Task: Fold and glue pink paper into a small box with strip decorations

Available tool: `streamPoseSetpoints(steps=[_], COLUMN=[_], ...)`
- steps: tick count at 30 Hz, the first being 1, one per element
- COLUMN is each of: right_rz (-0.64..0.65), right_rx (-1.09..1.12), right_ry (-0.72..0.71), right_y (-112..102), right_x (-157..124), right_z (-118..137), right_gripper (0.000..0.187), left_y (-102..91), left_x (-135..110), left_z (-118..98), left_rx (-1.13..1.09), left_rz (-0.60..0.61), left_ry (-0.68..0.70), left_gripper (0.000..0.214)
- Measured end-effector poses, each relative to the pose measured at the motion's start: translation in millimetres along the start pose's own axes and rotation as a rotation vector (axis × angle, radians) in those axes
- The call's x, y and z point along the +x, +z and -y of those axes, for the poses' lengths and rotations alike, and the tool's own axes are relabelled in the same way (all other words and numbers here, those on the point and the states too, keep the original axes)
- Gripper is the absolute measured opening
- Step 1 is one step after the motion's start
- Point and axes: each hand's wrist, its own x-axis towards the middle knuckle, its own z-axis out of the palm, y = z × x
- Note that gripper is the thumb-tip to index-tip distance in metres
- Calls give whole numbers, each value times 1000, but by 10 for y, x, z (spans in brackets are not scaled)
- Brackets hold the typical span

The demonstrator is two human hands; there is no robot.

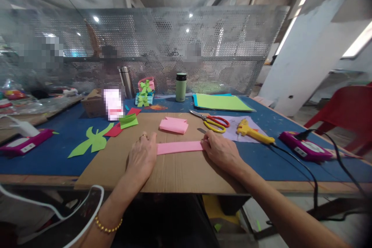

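Note:
A folded pink paper strip [180, 147] lies across the brown cardboard sheet [177, 174]. My left hand [143, 154] is closed at its left end, thumb along the edge. At the right end, my right hand [222, 148] grips the strip with bent fingers. A thin grey blade-like piece [201, 130] sticks out beside the right fingers; whether the hand holds it I cannot tell. Beyond the strip sits a folded pink paper piece [173, 125]. Scissors [213, 121] with red and yellow handles rest behind my right hand.
A yellow glue gun [255, 131] lies on purple paper [231, 133], its cord trailing right to a purple power strip [305, 146]. Green paper cutouts [94, 139] are at left. Paper sheets [222, 102], a green tumbler [180, 87] and a steel bottle [127, 82] stand behind.

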Motion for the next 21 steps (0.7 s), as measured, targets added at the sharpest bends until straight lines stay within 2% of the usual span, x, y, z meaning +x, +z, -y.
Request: streamPoseSetpoints(steps=[3, 5, 8, 11, 17, 21], right_rz=[31, 50, 68, 77, 54, 82], right_rx=[-10, -12, -3, 33, 44, 11], right_ry=[20, 12, 11, -7, -39, -3], right_y=[-3, 3, 19, 57, 137, 22], right_x=[3, 14, 26, 34, 97, 50], right_z=[7, -3, -38, -99, -181, -95], right_gripper=[16, 17, 18, 19, 23, 21], left_y=[-15, -76, -187, -239, -286, -356], left_x=[22, 30, 18, -10, -89, -224], left_z=[-60, -98, -126, -122, -216, -400], left_rx=[86, 104, 32, -12, -12, -22], left_rz=[-31, -27, 24, 22, -1, 61], left_ry=[67, 158, 292, 361, 356, 305], left_gripper=[33, 36, 33, 33, 23, 53])
